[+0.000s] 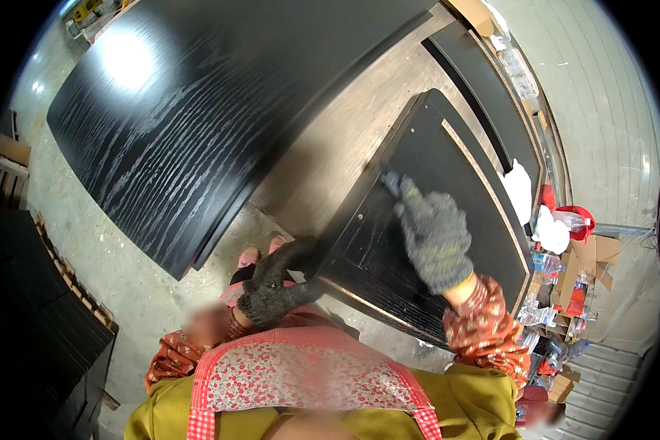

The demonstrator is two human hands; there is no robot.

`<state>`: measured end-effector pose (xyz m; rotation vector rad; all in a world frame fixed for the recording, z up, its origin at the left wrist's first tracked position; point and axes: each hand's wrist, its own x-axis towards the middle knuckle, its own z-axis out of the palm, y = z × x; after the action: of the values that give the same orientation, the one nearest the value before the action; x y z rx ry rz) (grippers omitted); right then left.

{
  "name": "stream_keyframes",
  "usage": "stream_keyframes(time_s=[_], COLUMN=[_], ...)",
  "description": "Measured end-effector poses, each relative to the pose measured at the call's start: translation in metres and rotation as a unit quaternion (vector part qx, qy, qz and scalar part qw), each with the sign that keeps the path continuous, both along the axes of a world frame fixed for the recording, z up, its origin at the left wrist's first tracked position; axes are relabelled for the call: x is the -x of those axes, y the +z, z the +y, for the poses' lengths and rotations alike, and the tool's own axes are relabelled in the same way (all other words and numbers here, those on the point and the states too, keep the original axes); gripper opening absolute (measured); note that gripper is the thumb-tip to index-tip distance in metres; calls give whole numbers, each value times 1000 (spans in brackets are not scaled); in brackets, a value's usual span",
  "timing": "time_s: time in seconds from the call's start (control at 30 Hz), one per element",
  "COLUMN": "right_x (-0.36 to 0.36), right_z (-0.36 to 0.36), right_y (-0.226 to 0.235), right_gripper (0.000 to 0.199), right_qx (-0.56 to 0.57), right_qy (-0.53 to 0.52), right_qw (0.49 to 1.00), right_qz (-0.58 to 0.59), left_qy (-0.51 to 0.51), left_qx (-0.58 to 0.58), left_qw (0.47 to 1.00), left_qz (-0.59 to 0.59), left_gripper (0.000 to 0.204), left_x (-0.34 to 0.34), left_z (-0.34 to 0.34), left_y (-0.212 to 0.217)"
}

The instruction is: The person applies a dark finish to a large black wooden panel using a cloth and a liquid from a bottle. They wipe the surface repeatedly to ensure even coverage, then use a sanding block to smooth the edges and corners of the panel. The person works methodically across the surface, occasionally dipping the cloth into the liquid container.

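Note:
A black wood-grain panel [418, 158] with rounded corners and pale strips along two edges lies in front of me. My left hand [275, 290], in a dark grey knitted glove, grips its near-left corner, thumb and fingers apart around the edge. Over the panel's middle is my right hand [436, 238], in a grey glove, its fingers pointing away from me. A small dark bluish-grey piece [391, 183] shows at its fingertips against the panel; its kind cannot be made out. Small round pale spots dot the panel face.
A large glossy black panel [176, 139] stands at the left on a pale wooden surface [301, 169]. Another black panel [469, 81] lies beyond mine. Dark stacked panels [37, 308] are at far left. Bottles, a red container [583, 222] and cardboard [583, 264] crowd the right.

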<state>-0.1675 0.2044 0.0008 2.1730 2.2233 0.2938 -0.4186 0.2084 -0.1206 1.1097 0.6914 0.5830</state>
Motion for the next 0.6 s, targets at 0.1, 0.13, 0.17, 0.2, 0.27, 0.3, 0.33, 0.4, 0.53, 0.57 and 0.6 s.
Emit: stream_keyframes(time_s=[0.1,0.13,0.17,0.2,0.27,0.3,0.33,0.4,0.53,0.57,0.6], right_x=[20,22,20,16,-3,-12,-16,-10,40,46,48], right_z=[-27,-27,-22,-12,3,8,10,5,-41,-52,-53], right_y=[4,8,11,12,6,1,-3,-4,10,10,11], right_gripper=[39,37,36,35,32,32,32,33,37,38,38], right_qx=[41,37,28,20,-16,-43,-45,-22,78,95,102], right_qy=[43,41,28,13,-9,-13,-8,3,40,59,55], right_qw=[997,997,998,999,1000,999,999,1000,994,989,989], right_qz=[40,52,47,44,11,20,18,22,63,92,95], left_qy=[2,-6,-15,-26,-19,-16,-17,-16,-22,-19,-18], left_qx=[17,-28,-71,-114,-32,10,13,22,28,29,30], left_qw=[1000,999,996,991,999,1000,1000,1000,999,999,999], left_qz=[6,26,46,67,32,15,8,-4,13,8,4], left_gripper=[73,72,71,70,69,68,68,67,68,68,68], left_x=[-1,1,2,5,1,-2,-2,-2,-1,-1,0], left_z=[2,1,-1,-3,-3,-3,-4,-7,-5,-7,-8], left_y=[17,11,1,-4,8,13,10,2,6,1,0])
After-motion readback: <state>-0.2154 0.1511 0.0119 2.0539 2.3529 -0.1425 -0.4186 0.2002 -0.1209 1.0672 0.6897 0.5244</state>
